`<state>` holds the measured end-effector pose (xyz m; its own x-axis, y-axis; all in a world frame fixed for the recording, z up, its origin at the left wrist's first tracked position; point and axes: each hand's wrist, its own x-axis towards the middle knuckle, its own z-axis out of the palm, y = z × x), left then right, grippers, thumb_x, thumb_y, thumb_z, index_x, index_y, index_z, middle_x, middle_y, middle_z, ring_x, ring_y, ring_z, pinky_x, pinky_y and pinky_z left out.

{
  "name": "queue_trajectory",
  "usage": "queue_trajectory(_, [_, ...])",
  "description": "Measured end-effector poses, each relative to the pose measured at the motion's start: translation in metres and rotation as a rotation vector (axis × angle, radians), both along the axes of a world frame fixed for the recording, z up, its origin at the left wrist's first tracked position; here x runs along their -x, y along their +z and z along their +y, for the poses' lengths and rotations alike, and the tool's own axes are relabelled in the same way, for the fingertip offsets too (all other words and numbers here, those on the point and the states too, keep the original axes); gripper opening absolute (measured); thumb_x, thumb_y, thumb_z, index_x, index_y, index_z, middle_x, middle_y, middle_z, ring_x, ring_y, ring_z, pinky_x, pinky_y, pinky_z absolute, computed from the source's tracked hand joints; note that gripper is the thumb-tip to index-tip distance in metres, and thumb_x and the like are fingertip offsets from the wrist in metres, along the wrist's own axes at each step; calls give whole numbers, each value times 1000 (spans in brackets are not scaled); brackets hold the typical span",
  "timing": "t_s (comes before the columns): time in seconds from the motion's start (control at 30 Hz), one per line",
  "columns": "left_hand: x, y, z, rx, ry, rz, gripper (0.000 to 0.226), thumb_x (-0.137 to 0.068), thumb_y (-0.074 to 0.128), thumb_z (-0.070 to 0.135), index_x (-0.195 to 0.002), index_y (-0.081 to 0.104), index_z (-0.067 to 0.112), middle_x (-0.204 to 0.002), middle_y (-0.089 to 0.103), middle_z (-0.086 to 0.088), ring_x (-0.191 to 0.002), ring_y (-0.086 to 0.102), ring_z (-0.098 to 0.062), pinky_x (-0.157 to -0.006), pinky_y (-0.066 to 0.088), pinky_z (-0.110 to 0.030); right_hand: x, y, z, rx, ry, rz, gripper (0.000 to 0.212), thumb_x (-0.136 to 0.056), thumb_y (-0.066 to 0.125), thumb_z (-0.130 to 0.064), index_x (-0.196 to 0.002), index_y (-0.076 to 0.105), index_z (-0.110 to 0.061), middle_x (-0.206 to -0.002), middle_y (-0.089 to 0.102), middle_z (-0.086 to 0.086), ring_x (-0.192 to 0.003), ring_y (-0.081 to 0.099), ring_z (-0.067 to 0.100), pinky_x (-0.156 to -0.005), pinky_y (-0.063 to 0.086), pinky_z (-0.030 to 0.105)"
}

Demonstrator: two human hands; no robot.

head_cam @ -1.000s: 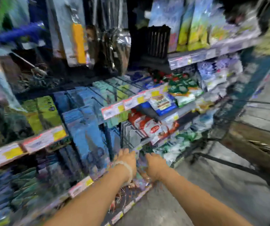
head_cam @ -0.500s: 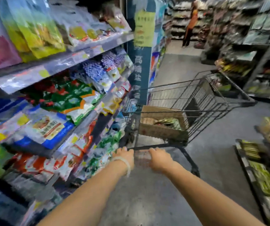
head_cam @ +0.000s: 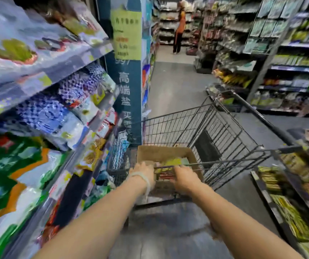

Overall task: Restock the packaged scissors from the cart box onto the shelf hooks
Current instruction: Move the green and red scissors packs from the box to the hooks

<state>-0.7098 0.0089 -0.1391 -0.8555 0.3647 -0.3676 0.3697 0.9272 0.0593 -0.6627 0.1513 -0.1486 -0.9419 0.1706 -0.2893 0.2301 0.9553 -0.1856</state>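
Both arms are stretched out toward a black wire cart [head_cam: 215, 131] sitting dead centre in the aisle. The left hand [head_cam: 142, 171], with a pale band on the wrist, and the right hand [head_cam: 184, 177] are down at the near edge of the cardboard box [head_cam: 161, 153] inside the cart, knuckles up, fingers curled over the rim. It's too blurry to tell if they're actually gripping anything or how tightly.

Inside the box there are yellow-green packets [head_cam: 172, 162], probably the scissors, but no print is readable on them.

At 11 o'clock from the box there's a dark teal pillar [head_cam: 129, 101] with white Chinese characters, "高端盐" readable, and a yellow paper notice [head_cam: 126, 34] above it whose text is smeared. Bagged goods fill the shelves [head_cam: 43, 79] at 9 o'clock. At 12 o'clock, far down the aisle, a person in an orange top [head_cam: 180, 27] is standing.
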Motion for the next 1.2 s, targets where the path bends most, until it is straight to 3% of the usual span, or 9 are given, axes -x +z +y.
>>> queue_trajectory(0.23, [96,-25,33,-10,14,-87,50,-87,56,22,-134,41,22,-131,41,-10,-122,42,-33,-97,41,-45,87,-22,40,118,-101,-46,45,-89,56,-33,-128,48,-11,-129,54,14,-119,50,32,-99,43,38])
queue_trajectory(0.37, [152,-51,56,5,20,-121,50,-87,57,24,-134,43,15,-132,43,-11,-123,42,-32,-99,40,-44,150,-46,76,115,-109,-119,46,-91,54,-32,-130,46,-9,-133,52,13,-122,49,31,-101,43,39])
queue_trajectory(0.6, [247,-137,96,131,127,-360,63,-85,62,28,-140,35,14,-142,35,-13,-132,35,-35,-106,39,-45,254,-126,128,101,-35,-326,46,-92,51,-34,-131,41,-10,-132,51,14,-122,48,30,-95,43,36])
queue_trajectory(0.73, [285,-201,133,125,173,-468,50,-92,49,23,-139,38,10,-146,35,-16,-135,35,-34,-109,32,-40,288,-189,157,125,-61,-471,43,-92,51,-32,-128,44,-10,-131,50,16,-122,48,32,-95,43,37])
queue_trajectory(0.83, [296,-246,161,59,295,-578,43,-94,51,24,-133,48,9,-139,48,-13,-128,47,-29,-103,39,-36,306,-232,172,175,-111,-542,46,-91,54,-28,-130,42,-8,-132,49,16,-123,47,30,-98,42,36])
queue_trajectory(0.97, [308,-295,184,-6,375,-662,56,-94,51,31,-144,33,13,-144,38,-17,-132,41,-32,-107,36,-36,321,-275,180,264,-223,-535,45,-90,54,-21,-130,40,-8,-129,53,15,-120,51,31,-95,44,36])
queue_trajectory(1.07, [318,-315,191,-115,558,-728,69,-89,57,34,-147,23,16,-147,36,-14,-132,40,-32,-107,36,-37,330,-294,181,311,-318,-464,44,-89,58,-26,-127,41,-11,-124,55,11,-116,53,28,-96,46,37])
queue_trajectory(1.2, [319,-333,192,-223,805,-785,75,-81,68,34,-142,31,12,-142,43,-11,-128,44,-31,-105,40,-37,338,-305,179,323,-457,-448,57,-83,67,-29,-129,38,-13,-117,58,8,-107,58,25,-87,50,35])
